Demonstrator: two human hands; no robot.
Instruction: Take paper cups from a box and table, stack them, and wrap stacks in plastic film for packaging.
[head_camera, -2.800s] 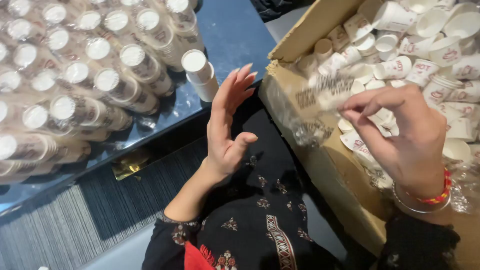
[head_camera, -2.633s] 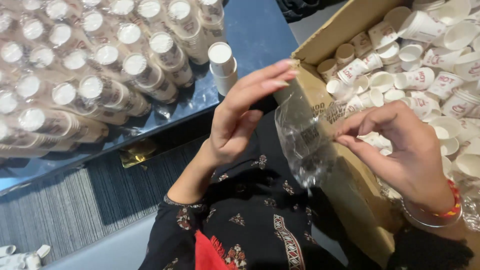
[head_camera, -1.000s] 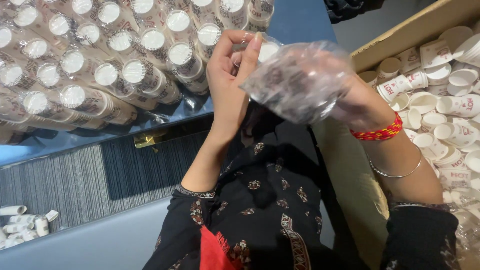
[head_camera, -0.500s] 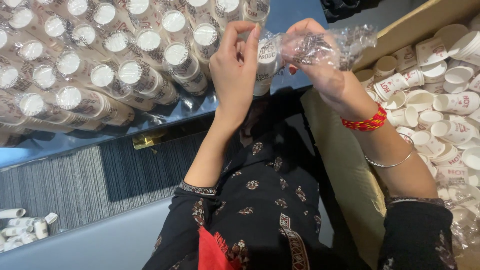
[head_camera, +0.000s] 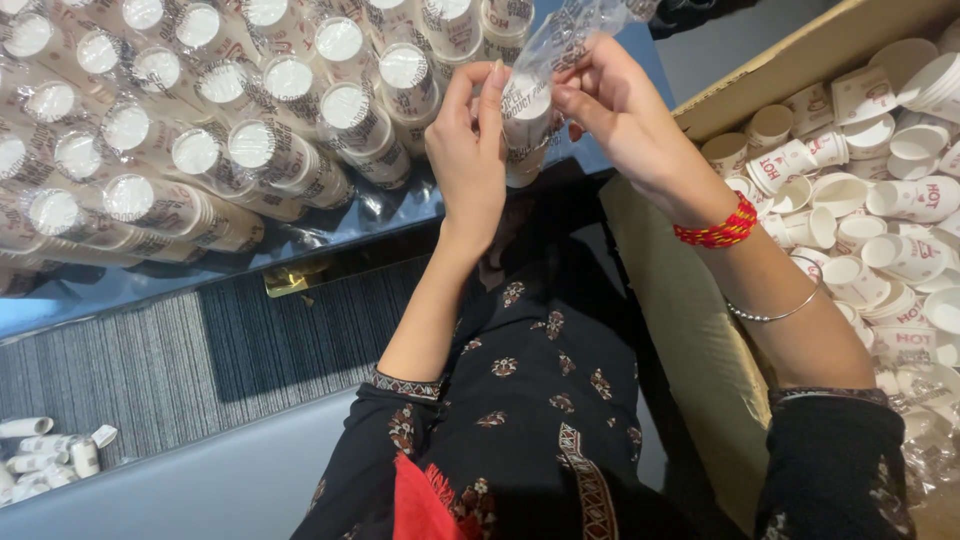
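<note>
Cup stack (head_camera: 527, 125), between both hands' grip, half-sleeved in clear bag (head_camera: 575, 30)

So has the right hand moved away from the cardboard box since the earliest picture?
Yes. The right hand left the cardboard box of loose cups and moved leftward to the cup stack, holding the clear plastic sleeve.

Cardboard box (head_camera: 800, 60) of loose paper cups (head_camera: 880, 200) — bagged cup stacks (head_camera: 200, 150) on blue table (head_camera: 330, 225).

Bright, even indoor light, glare on the wrapped cups (head_camera: 200, 150), slight blur toward the edges.
</note>
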